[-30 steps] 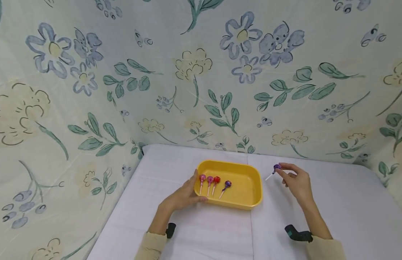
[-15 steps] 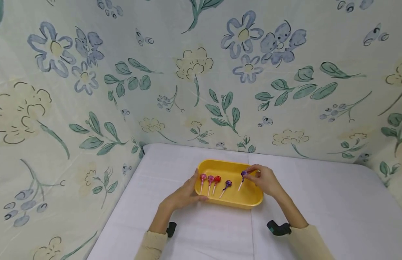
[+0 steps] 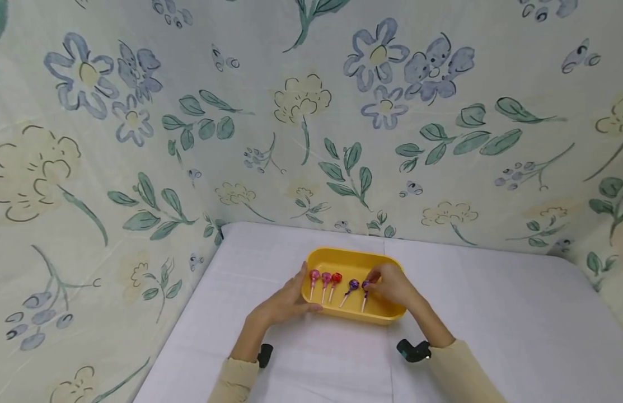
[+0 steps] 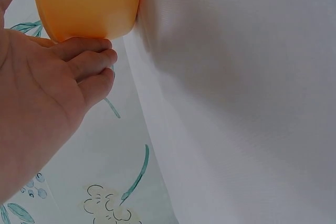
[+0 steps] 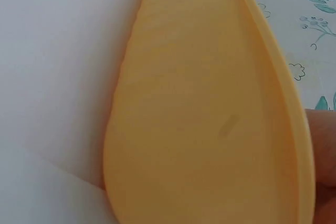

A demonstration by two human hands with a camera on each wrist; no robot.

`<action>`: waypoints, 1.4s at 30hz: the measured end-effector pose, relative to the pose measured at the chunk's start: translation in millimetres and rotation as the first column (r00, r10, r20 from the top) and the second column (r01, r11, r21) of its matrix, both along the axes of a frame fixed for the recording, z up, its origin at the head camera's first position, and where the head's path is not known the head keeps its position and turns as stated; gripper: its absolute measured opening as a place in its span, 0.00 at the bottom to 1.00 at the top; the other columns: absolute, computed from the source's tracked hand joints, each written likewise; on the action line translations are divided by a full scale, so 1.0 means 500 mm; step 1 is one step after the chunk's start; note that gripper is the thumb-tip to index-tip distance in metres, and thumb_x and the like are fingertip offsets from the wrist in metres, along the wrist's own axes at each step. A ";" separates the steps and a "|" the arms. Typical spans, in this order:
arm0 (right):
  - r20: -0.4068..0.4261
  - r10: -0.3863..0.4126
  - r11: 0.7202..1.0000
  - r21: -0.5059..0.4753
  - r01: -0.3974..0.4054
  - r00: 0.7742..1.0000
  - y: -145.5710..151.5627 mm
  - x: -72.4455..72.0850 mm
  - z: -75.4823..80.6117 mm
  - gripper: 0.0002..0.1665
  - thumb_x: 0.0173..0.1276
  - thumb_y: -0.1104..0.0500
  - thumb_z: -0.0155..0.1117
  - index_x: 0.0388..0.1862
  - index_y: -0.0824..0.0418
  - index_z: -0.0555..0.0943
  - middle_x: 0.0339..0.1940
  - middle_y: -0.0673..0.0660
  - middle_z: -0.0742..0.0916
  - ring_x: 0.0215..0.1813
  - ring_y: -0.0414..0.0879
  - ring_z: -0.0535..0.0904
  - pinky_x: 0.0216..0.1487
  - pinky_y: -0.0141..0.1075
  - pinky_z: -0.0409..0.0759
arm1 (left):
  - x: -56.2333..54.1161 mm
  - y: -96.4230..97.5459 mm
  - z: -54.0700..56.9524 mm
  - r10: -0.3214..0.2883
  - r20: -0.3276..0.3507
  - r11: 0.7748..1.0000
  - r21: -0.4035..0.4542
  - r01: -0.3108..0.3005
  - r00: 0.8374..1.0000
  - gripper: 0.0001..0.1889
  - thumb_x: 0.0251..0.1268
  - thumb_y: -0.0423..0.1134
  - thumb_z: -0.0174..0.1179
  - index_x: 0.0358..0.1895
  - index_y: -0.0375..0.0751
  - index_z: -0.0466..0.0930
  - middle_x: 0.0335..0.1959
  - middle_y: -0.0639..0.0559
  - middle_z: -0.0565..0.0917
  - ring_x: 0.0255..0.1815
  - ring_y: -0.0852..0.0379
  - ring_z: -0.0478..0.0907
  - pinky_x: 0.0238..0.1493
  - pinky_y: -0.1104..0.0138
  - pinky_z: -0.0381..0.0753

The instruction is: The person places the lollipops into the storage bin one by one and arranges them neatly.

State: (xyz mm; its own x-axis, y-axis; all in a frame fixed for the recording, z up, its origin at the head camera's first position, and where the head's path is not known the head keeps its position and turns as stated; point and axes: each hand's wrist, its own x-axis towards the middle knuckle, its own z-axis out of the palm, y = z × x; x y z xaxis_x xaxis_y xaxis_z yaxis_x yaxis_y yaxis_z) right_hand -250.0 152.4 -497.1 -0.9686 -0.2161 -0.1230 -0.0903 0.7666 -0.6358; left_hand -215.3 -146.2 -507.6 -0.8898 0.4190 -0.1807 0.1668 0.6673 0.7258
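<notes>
A yellow plastic tray [image 3: 351, 263] lies on the white cloth. My left hand [image 3: 285, 302] holds its left end, the thumb at the front edge and the index finger along the side; in the left wrist view the other fingers bend against the tray wall [image 4: 89, 3]. Inside the tray, my right hand [image 3: 394, 285] pinches a purple lollipop [image 3: 365, 294] near its head, its white stick pointing toward me. Left of it lie another purple lollipop [image 3: 354, 285], a red lollipop [image 3: 337, 277] and two pink lollipops. The right wrist view shows mostly tray wall; the held lollipop is hidden there.
White cloth [image 3: 492, 313] covers the table on both sides of the tray. Floral fabric [image 3: 311, 140] hangs behind the table and along its left side. A black wrist device [image 3: 413, 351] sits by the right sleeve.
My right hand has moved left, bringing the purple lollipop from beyond the tray's right side into it, beside the other purple one. The left hand stays on the tray.
</notes>
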 end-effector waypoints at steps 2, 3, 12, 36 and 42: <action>-0.016 0.011 1.000 0.015 -0.011 1.000 -0.005 -0.004 -0.007 0.05 0.66 0.64 0.75 0.39 0.65 0.88 0.34 0.54 0.88 0.37 0.45 0.78 0.42 0.34 0.83 | 0.000 0.000 0.001 -0.002 -0.002 1.000 0.006 0.002 1.000 0.60 0.65 0.63 0.67 0.86 0.48 0.32 0.88 0.45 0.43 0.88 0.40 0.45 0.85 0.42 0.50; -0.020 0.013 1.000 0.021 -0.013 1.000 -0.008 -0.006 -0.009 0.06 0.66 0.64 0.75 0.39 0.65 0.88 0.34 0.54 0.88 0.36 0.45 0.77 0.42 0.34 0.83 | 0.001 -0.001 0.001 -0.004 -0.005 1.000 0.005 0.004 1.000 0.60 0.65 0.63 0.66 0.86 0.48 0.32 0.88 0.45 0.43 0.87 0.40 0.45 0.85 0.42 0.50; -0.037 0.026 0.999 0.026 -0.025 0.999 -0.028 -0.021 -0.021 0.07 0.66 0.61 0.75 0.41 0.62 0.89 0.35 0.53 0.89 0.37 0.45 0.78 0.47 0.38 0.85 | -0.002 -0.002 -0.002 -0.008 -0.007 1.000 0.002 0.008 1.000 0.60 0.66 0.62 0.66 0.86 0.48 0.32 0.88 0.44 0.43 0.87 0.40 0.45 0.86 0.43 0.49; -0.026 0.005 1.000 -0.011 -0.005 1.000 -0.027 -0.033 -0.029 0.14 0.65 0.57 0.78 0.46 0.62 0.87 0.40 0.55 0.89 0.39 0.46 0.79 0.47 0.38 0.87 | -0.003 0.002 0.001 -0.006 0.002 1.000 -0.007 0.006 1.000 0.60 0.66 0.61 0.67 0.86 0.49 0.31 0.88 0.47 0.41 0.88 0.41 0.43 0.86 0.43 0.49; 0.023 -0.019 0.999 -0.035 0.019 1.000 -0.021 -0.030 -0.021 0.17 0.66 0.56 0.76 0.50 0.63 0.86 0.44 0.59 0.89 0.36 0.46 0.79 0.36 0.31 0.84 | -0.003 0.003 0.004 -0.005 0.001 1.000 -0.007 0.005 1.000 0.60 0.66 0.61 0.67 0.86 0.49 0.30 0.88 0.47 0.41 0.88 0.41 0.43 0.86 0.44 0.49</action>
State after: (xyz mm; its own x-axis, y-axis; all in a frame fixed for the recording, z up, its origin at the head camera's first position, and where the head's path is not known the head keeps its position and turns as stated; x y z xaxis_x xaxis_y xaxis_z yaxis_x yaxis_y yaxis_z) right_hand -265.2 141.8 -507.3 -0.9697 -0.2021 -0.1375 -0.0612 0.7454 -0.6638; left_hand -216.6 -144.5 -505.7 -0.8874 0.4225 -0.1846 0.1694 0.6712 0.7217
